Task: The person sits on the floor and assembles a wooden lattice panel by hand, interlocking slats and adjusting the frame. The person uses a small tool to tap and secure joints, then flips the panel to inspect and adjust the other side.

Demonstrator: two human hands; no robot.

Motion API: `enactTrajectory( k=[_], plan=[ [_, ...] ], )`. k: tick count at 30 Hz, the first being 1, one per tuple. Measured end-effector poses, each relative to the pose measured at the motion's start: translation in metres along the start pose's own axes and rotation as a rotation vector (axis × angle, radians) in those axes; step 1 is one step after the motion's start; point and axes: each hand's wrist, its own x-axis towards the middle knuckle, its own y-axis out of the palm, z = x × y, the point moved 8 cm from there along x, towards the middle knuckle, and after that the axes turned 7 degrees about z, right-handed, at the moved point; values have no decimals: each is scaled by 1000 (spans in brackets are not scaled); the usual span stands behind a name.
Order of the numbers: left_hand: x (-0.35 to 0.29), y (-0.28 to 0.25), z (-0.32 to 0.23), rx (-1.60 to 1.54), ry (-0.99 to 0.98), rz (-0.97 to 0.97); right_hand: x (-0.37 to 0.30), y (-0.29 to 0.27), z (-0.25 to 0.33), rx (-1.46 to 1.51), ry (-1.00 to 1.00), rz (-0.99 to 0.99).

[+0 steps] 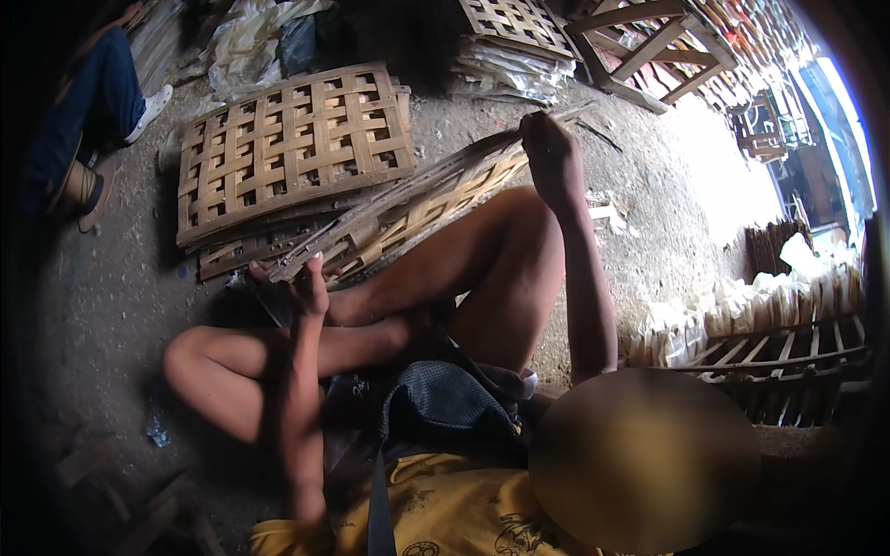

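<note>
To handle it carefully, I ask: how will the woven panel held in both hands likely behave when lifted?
The woven panel is probably fairly stiff: its edge runs nearly straight from left hand to right hand. It is likely light for its size, being thin strips with open gaps.

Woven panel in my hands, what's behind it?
Behind the held panel, other woven panels lie stacked on the floor. It covers part of the lower ones; their number can't be told.
</note>
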Motion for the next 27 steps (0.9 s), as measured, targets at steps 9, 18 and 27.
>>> enactTrajectory(
  k=[9,18,27],
  plan=[
    [-7,1,-15,-36,-11,3,10,-7,8,112,-37,-119],
    [-7,4,-32,-156,32,11,3,25,41,-267,-200,38],
    [-8,0,-16,-144,-5,62,17,-30,-9,609,82,-178]
  ],
)
